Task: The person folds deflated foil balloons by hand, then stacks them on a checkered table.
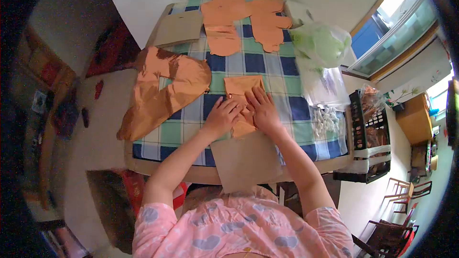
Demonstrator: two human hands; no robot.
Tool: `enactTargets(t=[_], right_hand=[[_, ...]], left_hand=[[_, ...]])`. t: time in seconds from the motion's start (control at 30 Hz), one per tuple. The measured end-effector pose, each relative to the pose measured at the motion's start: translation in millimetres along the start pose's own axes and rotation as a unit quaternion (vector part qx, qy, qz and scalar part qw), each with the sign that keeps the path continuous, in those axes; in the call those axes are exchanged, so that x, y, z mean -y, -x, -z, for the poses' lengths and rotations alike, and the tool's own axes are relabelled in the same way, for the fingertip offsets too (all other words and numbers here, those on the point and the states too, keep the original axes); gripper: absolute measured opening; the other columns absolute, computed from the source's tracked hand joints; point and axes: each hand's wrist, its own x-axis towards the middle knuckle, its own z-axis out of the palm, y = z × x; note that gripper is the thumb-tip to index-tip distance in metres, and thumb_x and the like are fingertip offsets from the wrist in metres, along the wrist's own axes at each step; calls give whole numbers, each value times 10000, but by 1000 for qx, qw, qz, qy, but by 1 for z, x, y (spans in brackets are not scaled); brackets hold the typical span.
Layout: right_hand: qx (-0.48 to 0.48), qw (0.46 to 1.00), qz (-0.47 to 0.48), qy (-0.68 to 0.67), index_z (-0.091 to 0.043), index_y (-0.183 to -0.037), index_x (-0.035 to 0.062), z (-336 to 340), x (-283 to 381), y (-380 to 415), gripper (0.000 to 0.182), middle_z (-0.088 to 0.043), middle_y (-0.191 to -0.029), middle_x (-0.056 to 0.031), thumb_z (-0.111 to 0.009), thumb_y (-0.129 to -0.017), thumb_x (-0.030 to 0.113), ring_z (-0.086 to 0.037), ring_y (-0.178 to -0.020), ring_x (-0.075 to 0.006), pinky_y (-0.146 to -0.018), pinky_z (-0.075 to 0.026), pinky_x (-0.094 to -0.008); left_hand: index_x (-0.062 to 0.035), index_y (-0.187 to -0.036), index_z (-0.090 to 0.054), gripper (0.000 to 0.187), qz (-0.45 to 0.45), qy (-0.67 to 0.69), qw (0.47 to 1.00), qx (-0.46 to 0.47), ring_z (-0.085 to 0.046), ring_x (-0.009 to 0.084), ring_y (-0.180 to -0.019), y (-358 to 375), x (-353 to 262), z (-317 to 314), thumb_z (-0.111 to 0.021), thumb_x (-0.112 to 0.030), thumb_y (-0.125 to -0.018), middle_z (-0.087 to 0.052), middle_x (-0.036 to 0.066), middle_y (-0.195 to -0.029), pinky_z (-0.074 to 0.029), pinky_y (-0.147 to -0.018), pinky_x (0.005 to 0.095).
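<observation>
A folded copper-coloured foil balloon [244, 84] lies on the checked tablecloth [284, 86] in front of me. My left hand [223, 115] rests on its left side, with the fingers laid over the foil. On the right side, my right hand [264, 111] presses flat with its fingers spread. Part of the foil between and under both hands is hidden. A beige card sheet [247, 161] sits just below the hands and juts over the table's near edge. To the left, a larger unfolded foil balloon [167, 91] with a curved shape lies creased.
At the back lie more flat foil balloons [224, 12] and a cardboard piece [179, 28]. Along the right side are a plastic bag with green contents [322, 43], clear plastic sleeves [327, 88] and a white bundle [327, 122]. A black crate [370, 134] stands beside the table.
</observation>
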Motion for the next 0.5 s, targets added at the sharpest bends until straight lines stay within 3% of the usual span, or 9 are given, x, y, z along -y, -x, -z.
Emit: enactTargets(t=[0.1, 0.3, 0.47, 0.5], right_hand=[[-7, 1000, 12, 13, -406, -1358, 128, -3, -2, -1, 448, -381, -1409, -143, -446, -936, 271, -320, -1329, -310, -1085, -239, -485], [-19, 1000, 13, 10, -420, -1350, 132, -10, -8, 2, 441, -386, -1405, -137, -459, -933, 271, -322, -1327, -305, -1080, -250, -487], [-32, 998, 49, 1, -501, -1253, 86, -24, -25, 1, 385, -445, -1338, -166, -523, -883, 193, -382, -1263, -341, -1016, -335, -473], [-44, 998, -13, -45, -516, -1210, 79, -6, -19, 4, 360, -473, -1289, -164, -545, -870, 193, -413, -1215, -342, -985, -359, -463]], left_hand=[[-201, -1230, -548, 409, 36, 50, 997, 44, -393, 281, -1264, 3, -8, 15, -573, -360, -855, -439, 146, -1297, -267, -1031, 587], [-382, -1319, -469, 522, 7, 16, 988, 151, -210, 321, -1377, 4, -13, 30, -539, -541, -827, -255, 177, -1456, -153, -1040, 664], [-415, -1352, -412, 563, -2, 0, 973, 229, -90, 314, -1414, -1, -14, 45, -431, -644, -839, -163, 188, -1501, -90, -1053, 660], [-416, -1356, -405, 569, -4, -1, 971, 238, -75, 313, -1418, -3, -13, 48, -413, -656, -841, -150, 190, -1506, -81, -1055, 659]])
